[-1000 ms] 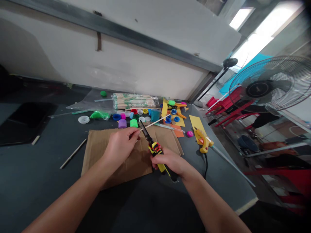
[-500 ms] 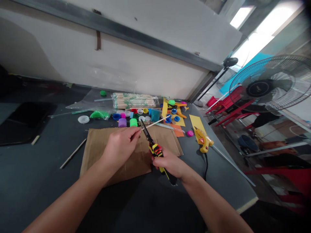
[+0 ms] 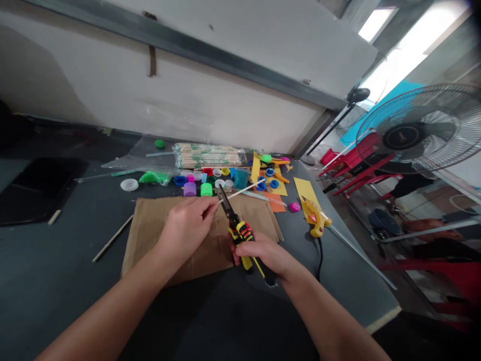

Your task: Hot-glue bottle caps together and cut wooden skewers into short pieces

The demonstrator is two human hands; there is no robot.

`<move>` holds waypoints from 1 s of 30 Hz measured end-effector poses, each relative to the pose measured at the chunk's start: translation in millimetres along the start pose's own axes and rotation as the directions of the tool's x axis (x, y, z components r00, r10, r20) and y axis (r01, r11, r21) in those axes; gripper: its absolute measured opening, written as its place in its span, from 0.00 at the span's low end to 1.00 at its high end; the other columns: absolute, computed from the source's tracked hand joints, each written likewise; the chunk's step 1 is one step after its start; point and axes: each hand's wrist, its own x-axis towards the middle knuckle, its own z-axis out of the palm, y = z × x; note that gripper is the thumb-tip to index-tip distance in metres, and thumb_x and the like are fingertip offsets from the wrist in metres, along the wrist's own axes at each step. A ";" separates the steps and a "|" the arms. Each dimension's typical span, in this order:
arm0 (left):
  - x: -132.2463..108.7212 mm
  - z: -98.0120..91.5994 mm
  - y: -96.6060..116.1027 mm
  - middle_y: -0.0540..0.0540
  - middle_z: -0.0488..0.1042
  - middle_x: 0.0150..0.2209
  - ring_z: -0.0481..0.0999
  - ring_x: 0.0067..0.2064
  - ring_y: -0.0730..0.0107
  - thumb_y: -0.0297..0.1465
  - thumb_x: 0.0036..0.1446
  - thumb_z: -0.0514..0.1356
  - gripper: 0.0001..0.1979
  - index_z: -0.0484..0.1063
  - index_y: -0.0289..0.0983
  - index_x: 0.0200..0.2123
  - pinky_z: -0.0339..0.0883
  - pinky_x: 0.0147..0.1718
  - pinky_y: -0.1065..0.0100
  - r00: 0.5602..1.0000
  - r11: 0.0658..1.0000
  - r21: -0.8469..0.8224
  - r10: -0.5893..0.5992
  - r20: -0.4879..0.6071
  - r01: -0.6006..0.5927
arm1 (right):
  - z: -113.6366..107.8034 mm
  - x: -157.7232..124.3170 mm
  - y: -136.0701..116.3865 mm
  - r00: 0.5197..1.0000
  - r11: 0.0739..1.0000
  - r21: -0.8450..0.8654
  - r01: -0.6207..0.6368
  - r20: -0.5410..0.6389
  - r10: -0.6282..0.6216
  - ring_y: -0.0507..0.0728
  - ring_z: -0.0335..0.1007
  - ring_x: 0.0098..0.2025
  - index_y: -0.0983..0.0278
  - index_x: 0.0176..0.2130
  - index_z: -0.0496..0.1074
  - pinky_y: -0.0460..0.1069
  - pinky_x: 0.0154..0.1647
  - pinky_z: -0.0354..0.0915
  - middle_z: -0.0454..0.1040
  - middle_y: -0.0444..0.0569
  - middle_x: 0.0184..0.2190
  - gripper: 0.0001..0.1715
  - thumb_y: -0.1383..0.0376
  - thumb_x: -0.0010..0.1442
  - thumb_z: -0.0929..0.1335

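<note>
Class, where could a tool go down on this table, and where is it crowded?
Bare dark tabletop lies left of the brown cardboard, by a wooden stick; a strip runs between cardboard and yellow glue gun. Crowded: the bottle caps beyond it.

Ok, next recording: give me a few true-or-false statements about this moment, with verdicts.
1. The right hand grips yellow-and-black snips. True.
2. The left hand is empty. False: it pinches a thin white stick near the snips' blades.
3. Both hands are over a brown cardboard sheet. True.
4. The plastic bottle caps sit in a closed box. False: they lie loose on the dark table, beyond the cardboard.
</note>
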 end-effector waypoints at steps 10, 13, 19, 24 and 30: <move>-3.6 -0.6 -1.1 0.44 0.77 0.33 0.75 0.35 0.65 0.30 0.64 0.51 0.12 0.75 0.37 0.38 0.66 0.36 0.66 0.978 0.978 0.081 0.199 -0.064 -0.194 | -1.1 -1.0 2.3 1.000 0.998 -0.056 0.015 0.000 -0.015 0.51 0.60 0.24 0.63 0.32 0.64 0.47 0.28 0.58 0.65 0.42 0.25 0.15 0.65 0.39 0.66; -4.0 -1.3 -0.9 0.43 0.77 0.34 0.75 0.36 0.64 0.30 0.64 0.51 0.12 0.75 0.37 0.39 0.66 0.36 0.65 0.971 0.969 0.106 0.232 -0.061 -0.224 | -1.2 -0.8 4.0 0.999 0.992 -0.116 0.041 -0.005 -0.042 0.50 0.58 0.24 0.62 0.33 0.63 0.47 0.27 0.57 0.63 0.41 0.24 0.15 0.65 0.39 0.66; 1.6 -7.4 2.3 0.45 0.78 0.31 0.75 0.31 0.66 0.33 0.63 0.51 0.12 0.75 0.38 0.37 0.61 0.29 0.68 0.998 0.998 0.046 0.049 0.049 -0.051 | 1.2 1.5 8.5 0.991 0.973 -0.207 0.104 -0.065 -0.119 0.50 0.56 0.26 0.62 0.31 0.62 0.46 0.26 0.54 0.61 0.39 0.23 0.13 0.70 0.41 0.64; 8.8 -12.5 6.0 0.49 0.75 0.23 0.71 0.25 0.69 0.38 0.63 0.48 0.19 0.71 0.38 0.26 0.56 0.25 0.69 0.955 0.974 -0.093 -0.183 0.234 0.209 | 4.6 0.7 5.1 0.976 0.952 -0.254 0.171 -0.088 -0.199 0.51 0.58 0.29 0.62 0.31 0.63 0.46 0.30 0.56 0.63 0.40 0.25 0.11 0.71 0.43 0.65; 11.0 -10.8 10.3 0.51 0.76 0.24 0.69 0.25 0.71 0.37 0.59 0.52 0.15 0.73 0.38 0.26 0.55 0.25 0.70 0.933 0.912 -0.253 -0.260 0.250 0.322 | 2.0 -1.7 1.0 0.992 0.984 -0.145 0.102 -0.054 -0.111 0.52 0.59 0.28 0.63 0.31 0.64 0.47 0.30 0.55 0.64 0.40 0.24 0.11 0.69 0.43 0.66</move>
